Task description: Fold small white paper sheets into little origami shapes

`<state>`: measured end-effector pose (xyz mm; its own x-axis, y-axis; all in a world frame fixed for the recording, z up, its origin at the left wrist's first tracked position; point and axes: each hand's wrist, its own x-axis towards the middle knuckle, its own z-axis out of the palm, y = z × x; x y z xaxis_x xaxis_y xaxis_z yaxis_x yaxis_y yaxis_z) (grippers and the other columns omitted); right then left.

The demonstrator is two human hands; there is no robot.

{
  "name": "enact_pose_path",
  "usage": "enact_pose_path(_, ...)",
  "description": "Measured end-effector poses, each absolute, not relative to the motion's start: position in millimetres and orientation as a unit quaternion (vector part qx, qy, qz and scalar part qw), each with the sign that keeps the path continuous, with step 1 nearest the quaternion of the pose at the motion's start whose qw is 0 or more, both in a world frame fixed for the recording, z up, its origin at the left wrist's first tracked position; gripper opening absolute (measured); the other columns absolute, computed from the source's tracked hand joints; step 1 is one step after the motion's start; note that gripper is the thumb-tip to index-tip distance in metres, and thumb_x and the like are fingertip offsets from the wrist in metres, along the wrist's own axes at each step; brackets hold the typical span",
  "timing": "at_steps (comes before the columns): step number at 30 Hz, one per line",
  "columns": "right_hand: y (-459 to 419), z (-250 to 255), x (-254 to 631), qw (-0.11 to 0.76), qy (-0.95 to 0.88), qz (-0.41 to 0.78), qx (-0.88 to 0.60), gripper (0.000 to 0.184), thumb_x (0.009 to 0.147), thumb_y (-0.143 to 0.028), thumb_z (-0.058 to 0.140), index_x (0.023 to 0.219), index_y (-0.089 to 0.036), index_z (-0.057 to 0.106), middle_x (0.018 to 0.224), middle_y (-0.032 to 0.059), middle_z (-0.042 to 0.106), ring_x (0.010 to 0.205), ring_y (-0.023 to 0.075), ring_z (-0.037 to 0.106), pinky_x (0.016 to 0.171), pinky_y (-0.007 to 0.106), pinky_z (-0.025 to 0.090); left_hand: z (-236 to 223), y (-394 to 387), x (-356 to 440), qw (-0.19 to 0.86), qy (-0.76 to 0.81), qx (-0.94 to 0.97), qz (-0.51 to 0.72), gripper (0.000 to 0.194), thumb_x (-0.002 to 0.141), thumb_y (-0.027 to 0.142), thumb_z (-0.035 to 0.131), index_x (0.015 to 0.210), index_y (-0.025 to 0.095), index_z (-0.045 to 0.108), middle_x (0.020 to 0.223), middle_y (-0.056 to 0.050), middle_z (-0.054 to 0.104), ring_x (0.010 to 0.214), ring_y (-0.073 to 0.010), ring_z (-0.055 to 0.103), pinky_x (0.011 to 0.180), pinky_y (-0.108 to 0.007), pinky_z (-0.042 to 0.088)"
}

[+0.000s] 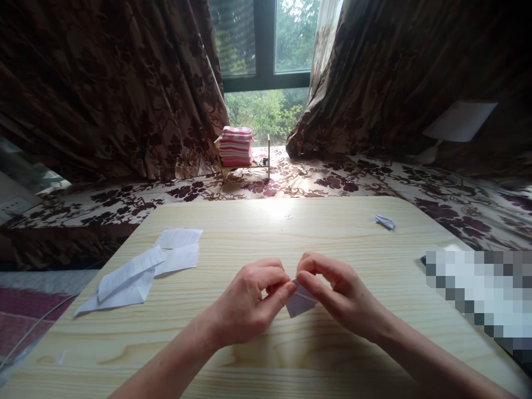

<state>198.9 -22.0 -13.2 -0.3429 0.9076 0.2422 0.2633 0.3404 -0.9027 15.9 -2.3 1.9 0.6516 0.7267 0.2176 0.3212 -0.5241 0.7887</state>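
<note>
Between my two hands is a small piece of white paper [300,301], with a crease line across it, held just above the wooden table [233,366]. My left hand [260,299] pinches its upper left edge between thumb and fingers. On the other side, my right hand [338,291] has its thumb and forefinger closed on the upper right part. The fingertips of both hands nearly meet at the top of the paper. Part of the paper's right side is hidden behind my right hand.
Loose paper sheets [120,277] lie at the table's left. A small folded paper [384,223] rests at the far right, with tiny scraps [287,216] near the back edge. A pixelated object [474,299] lies at the right edge. Beyond stands a rack with folded striped cloths [235,147].
</note>
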Motion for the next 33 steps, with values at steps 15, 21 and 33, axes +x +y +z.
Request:
enact_pose_path(15, -12, -14, 212, 0.452, -0.659, 0.324, -0.507, 0.028, 0.09, -0.038, 0.046, 0.077, -0.018, 0.06, 0.069, 0.0003, 0.055, 0.065, 0.0128, 0.05, 0.06, 0.024, 0.04, 6, -1, 11, 0.34, 0.353, 0.825, 0.281, 0.029, 0.088, 0.02, 0.045, 0.061, 0.013, 0.056, 0.064, -0.002, 0.05, 0.061, -0.0104, 0.046, 0.058, -0.024, 0.035)
enact_pose_path(21, -19, -14, 198, 0.39, -0.696, 0.404, -0.448, 0.025, 0.089, -0.037, 0.048, 0.077, -0.018, 0.058, 0.07, 0.0003, 0.055, 0.065, 0.0124, 0.051, 0.06, 0.024, 0.041, 2, -2, 15, 0.351, 0.358, 0.813, 0.296, 0.03, 0.086, 0.021, 0.049, 0.059, 0.013, 0.056, 0.063, -0.002, 0.051, 0.061, -0.0103, 0.048, 0.059, -0.023, 0.037)
enact_pose_path(33, -12, -18, 209, 0.527, -0.575, 0.367, -0.506, 0.025, 0.085, -0.04, 0.053, 0.075, -0.018, 0.06, 0.067, -0.0001, 0.054, 0.065, 0.0133, 0.049, 0.061, 0.025, 0.041, 3, -4, 18, 0.33, 0.413, 0.768, 0.362, 0.025, 0.083, 0.02, 0.053, 0.06, 0.013, 0.061, 0.059, -0.002, 0.053, 0.058, -0.011, 0.048, 0.058, -0.024, 0.037)
